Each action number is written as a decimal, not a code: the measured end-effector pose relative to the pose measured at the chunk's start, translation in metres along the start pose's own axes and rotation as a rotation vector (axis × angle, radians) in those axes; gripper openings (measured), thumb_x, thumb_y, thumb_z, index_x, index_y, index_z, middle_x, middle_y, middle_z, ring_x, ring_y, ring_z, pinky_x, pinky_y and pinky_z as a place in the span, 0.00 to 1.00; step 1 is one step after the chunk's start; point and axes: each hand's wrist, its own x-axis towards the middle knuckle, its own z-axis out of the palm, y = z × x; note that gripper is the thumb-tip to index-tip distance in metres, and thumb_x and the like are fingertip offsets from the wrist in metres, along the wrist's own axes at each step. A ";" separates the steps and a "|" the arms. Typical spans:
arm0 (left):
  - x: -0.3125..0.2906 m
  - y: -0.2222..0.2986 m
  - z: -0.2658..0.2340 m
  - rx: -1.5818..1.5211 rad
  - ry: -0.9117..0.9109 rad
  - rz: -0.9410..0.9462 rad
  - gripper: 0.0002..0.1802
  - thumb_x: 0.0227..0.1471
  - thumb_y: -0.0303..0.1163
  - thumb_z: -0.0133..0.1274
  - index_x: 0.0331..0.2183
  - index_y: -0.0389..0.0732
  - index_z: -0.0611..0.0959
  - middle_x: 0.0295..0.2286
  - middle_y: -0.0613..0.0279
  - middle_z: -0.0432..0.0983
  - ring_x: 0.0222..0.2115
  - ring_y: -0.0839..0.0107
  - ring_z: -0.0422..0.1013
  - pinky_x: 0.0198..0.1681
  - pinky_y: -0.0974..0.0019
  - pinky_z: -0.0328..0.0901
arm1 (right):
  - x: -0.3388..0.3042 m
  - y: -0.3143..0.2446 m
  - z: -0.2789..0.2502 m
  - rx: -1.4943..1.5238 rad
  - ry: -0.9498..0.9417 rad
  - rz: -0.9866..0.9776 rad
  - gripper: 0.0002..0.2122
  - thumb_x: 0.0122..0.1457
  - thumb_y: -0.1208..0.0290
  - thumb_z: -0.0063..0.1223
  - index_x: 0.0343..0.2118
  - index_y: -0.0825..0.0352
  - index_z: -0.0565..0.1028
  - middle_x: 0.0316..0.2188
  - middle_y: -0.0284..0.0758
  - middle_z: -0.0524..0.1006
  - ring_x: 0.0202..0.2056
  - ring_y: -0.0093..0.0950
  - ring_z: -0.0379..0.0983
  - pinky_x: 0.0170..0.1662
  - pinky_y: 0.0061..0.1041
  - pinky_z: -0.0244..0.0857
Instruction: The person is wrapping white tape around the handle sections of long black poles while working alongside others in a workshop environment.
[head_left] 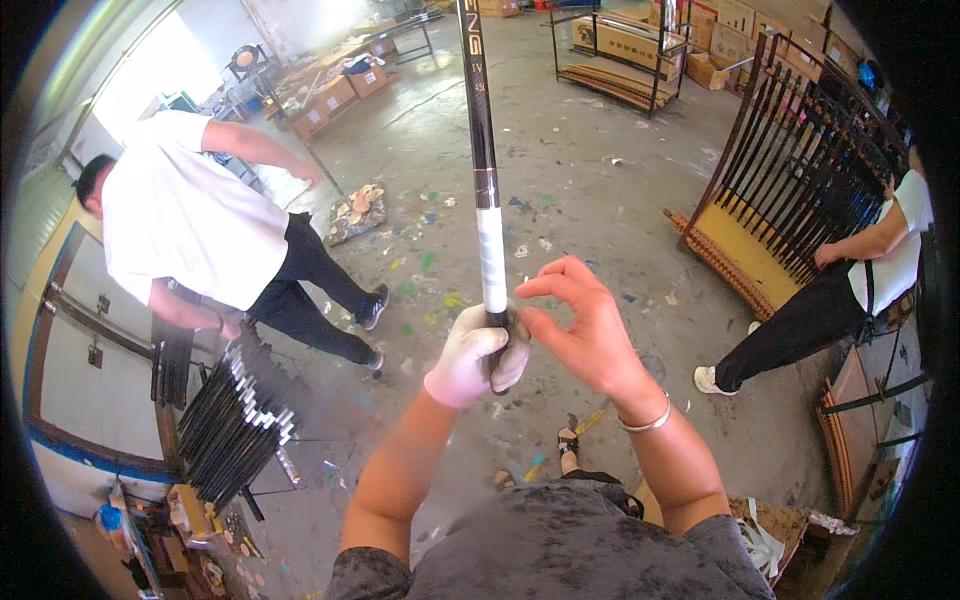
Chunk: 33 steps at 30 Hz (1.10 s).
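A glossy black fishing rod with gold markings stands nearly upright in front of me, its top beyond the upper edge. A white wrapping covers its lower part. My left hand, in a white glove with greyish fingers, is closed round the dark bottom end just below that wrapping. Beside it is my bare right hand, a silver bangle on the wrist. Its thumb and forefinger curve apart close to the rod, and nothing shows between them. Whether its thumb touches the glove I cannot tell.
At the left, a person in white bends beside a bundle of black rods with silvery ends. Another person at the right reaches to a rack of black rods. Cartons and a metal shelf stand farther back.
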 end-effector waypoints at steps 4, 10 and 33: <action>-0.002 -0.006 0.007 0.012 0.005 0.025 0.11 0.43 0.29 0.43 0.31 0.32 0.69 0.12 0.59 0.65 0.08 0.74 0.59 0.10 0.71 0.56 | 0.000 -0.008 0.001 0.018 -0.022 0.025 0.07 0.47 0.80 0.55 0.31 0.69 0.77 0.31 0.35 0.70 0.36 0.26 0.69 0.40 0.24 0.62; -0.003 -0.013 0.004 0.084 0.046 0.008 0.10 0.45 0.29 0.42 0.32 0.33 0.68 0.13 0.61 0.65 0.09 0.76 0.59 0.11 0.72 0.57 | 0.000 -0.010 0.004 -0.047 0.026 0.003 0.04 0.45 0.76 0.57 0.26 0.68 0.77 0.26 0.37 0.71 0.33 0.35 0.69 0.37 0.31 0.63; -0.001 -0.010 0.020 0.025 0.079 0.029 0.05 0.45 0.27 0.43 0.27 0.36 0.68 0.12 0.64 0.60 0.08 0.76 0.55 0.08 0.72 0.50 | -0.003 -0.010 -0.021 0.002 0.005 0.102 0.06 0.46 0.79 0.57 0.29 0.69 0.78 0.29 0.34 0.70 0.34 0.25 0.69 0.38 0.23 0.63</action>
